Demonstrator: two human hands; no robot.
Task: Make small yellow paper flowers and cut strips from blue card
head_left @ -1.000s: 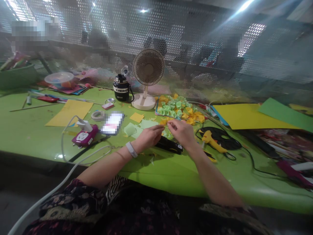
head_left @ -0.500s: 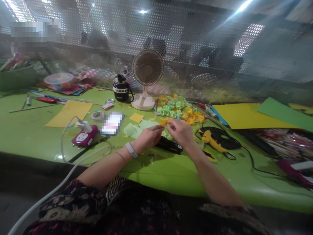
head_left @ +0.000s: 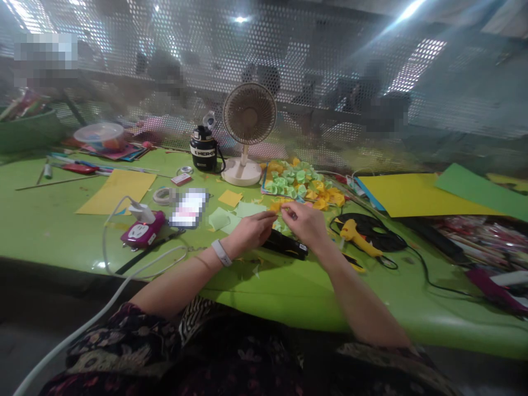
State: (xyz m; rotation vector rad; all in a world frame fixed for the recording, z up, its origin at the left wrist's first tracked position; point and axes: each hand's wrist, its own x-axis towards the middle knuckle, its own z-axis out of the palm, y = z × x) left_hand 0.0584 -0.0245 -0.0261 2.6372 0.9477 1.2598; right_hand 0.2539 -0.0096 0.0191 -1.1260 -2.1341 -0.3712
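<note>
My left hand (head_left: 251, 230) and my right hand (head_left: 307, 223) meet over the green table (head_left: 289, 286), both pinching a small piece of yellow paper (head_left: 277, 205) between their fingertips. A white band sits on my left wrist. Just beneath my hands lies a black stapler-like tool (head_left: 286, 245). Beyond them is a pile of folded green and yellow paper flowers (head_left: 303, 184). Pale green paper squares (head_left: 231, 217) lie left of my hands.
A small fan (head_left: 248, 129) and a black jug (head_left: 203, 149) stand behind. A yellow glue gun (head_left: 357, 236) with black cable lies right. Yellow sheets (head_left: 117, 190) (head_left: 416, 195), a tape roll (head_left: 164, 194), a phone, a purple socket (head_left: 142, 231) with white cord lie around.
My fingers shift slightly on the yellow paper; otherwise nothing has visibly moved.
</note>
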